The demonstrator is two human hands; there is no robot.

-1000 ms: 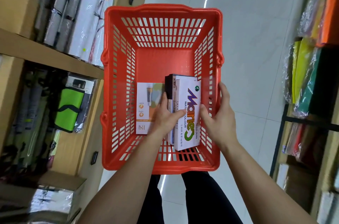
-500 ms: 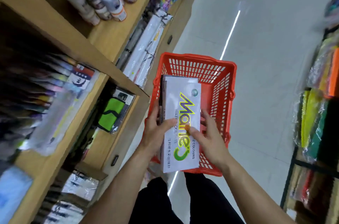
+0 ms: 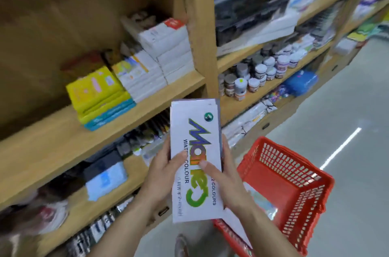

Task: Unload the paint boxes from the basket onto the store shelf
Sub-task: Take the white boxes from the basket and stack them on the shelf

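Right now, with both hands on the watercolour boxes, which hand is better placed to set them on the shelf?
Probably the left hand. It grips the watercolour boxes on the side facing the shelf, where stacked boxes already lie, so it reaches in directly. The right hand is on the red basket side.

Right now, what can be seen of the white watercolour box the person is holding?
The white watercolour box is long, flat and looks like glossy card, printed with a large logo running from purple through orange to green, a small round emblem near its far end, and the words WATER COLOUR and COLOURS. A darker edge along its right side suggests more than one box stacked. It is held lengthwise, face up, pointing towards the wooden shelf, above the red basket. The left hand and right hand grip its long sides, thumbs on top.
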